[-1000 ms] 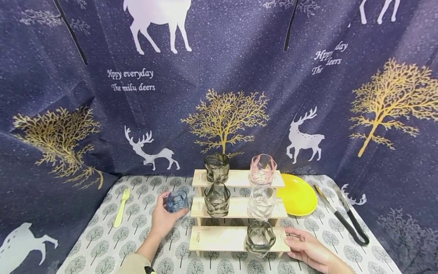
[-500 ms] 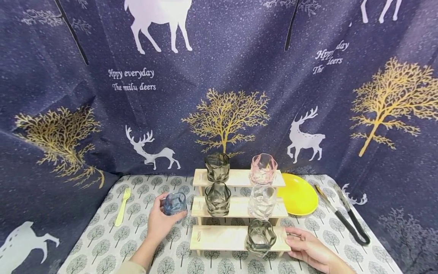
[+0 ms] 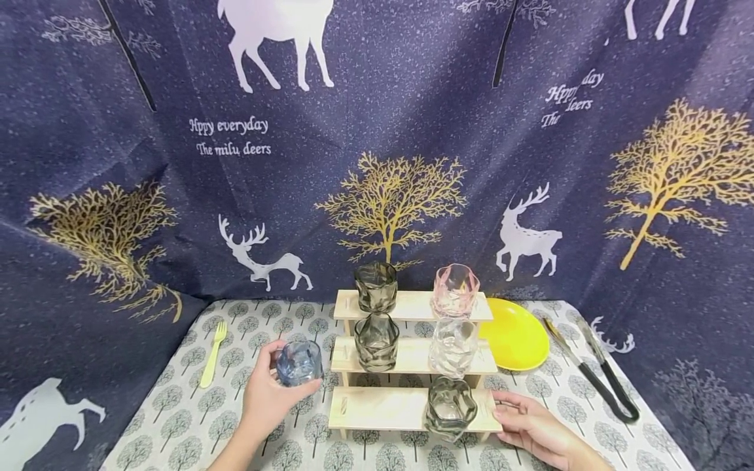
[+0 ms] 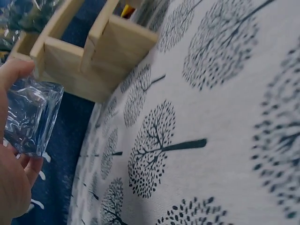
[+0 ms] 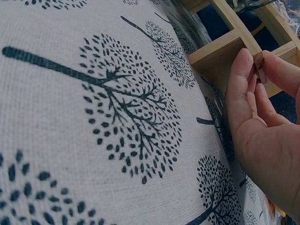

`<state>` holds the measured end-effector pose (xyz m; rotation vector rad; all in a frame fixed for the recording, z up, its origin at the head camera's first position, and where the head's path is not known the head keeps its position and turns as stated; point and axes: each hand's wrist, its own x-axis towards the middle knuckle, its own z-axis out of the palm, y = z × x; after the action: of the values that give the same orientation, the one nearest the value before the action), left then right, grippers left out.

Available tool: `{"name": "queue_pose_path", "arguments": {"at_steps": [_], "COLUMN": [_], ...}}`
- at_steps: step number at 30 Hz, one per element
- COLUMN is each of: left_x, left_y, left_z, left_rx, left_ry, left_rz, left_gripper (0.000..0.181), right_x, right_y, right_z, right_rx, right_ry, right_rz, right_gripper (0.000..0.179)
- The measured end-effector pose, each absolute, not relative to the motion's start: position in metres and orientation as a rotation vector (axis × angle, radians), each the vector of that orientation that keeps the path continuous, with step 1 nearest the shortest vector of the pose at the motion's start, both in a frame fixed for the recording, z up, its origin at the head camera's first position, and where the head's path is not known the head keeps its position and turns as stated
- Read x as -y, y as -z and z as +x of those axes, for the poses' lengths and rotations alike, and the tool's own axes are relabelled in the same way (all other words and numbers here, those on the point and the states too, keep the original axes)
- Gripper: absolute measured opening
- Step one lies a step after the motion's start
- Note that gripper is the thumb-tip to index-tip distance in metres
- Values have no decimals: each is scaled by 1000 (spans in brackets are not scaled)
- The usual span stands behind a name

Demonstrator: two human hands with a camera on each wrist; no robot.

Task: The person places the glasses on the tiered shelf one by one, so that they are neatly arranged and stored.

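In the head view, my left hand [image 3: 269, 392] grips a blue glass cup [image 3: 300, 363] to the left of a three-tier wooden rack [image 3: 371, 409]. The left wrist view shows thumb and fingers around the clear-sided cup [image 4: 33, 115], apart from the rack [image 4: 117, 47]. At the rack's lower right end, my right hand [image 3: 533, 428] pinches the edge of the bottom shelf [image 5: 215, 51]. A grey glass [image 3: 450, 409] stands on that shelf's right part. Two more grey glasses, one on the middle tier [image 3: 376, 343] and one on top [image 3: 376, 288], stand at left.
A pink glass [image 3: 456, 291] and a clear glass [image 3: 453, 347] stand on the rack's right side. Behind its right end lies a yellow plate [image 3: 515, 337], with tongs [image 3: 601, 379] farther right. A yellow fork [image 3: 212, 356] lies at left. A patterned curtain [image 3: 389, 131] hangs behind.
My left hand has brought the blue glass cup nearer to me and slightly left. My right hand keeps its place at the rack's edge.
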<state>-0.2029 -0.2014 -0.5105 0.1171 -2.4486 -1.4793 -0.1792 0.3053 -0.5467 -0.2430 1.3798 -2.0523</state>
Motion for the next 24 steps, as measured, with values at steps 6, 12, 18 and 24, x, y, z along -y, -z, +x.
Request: {"name": "queue_pose_path", "arguments": {"at_steps": [6, 12, 18, 24], "left_x": [187, 171, 156, 135], "left_y": [502, 496, 492, 492], "left_z": [-183, -169, -157, -151], "left_rx": [2429, 2424, 2407, 2432], "left_ry": [1474, 1457, 1475, 1627], "left_rz": [47, -40, -108, -113], "left_gripper": [101, 101, 100, 103], "right_x": [-307, -306, -305, -305], "right_y": [547, 546, 545, 545], "right_z": [-179, -179, -179, -179], "right_rx": [-1356, -1352, -1367, -1367], "right_ry": [2061, 2063, 2062, 2061], "right_rz": [-256, -269, -266, -261], "right_gripper": [38, 37, 37, 38]}}
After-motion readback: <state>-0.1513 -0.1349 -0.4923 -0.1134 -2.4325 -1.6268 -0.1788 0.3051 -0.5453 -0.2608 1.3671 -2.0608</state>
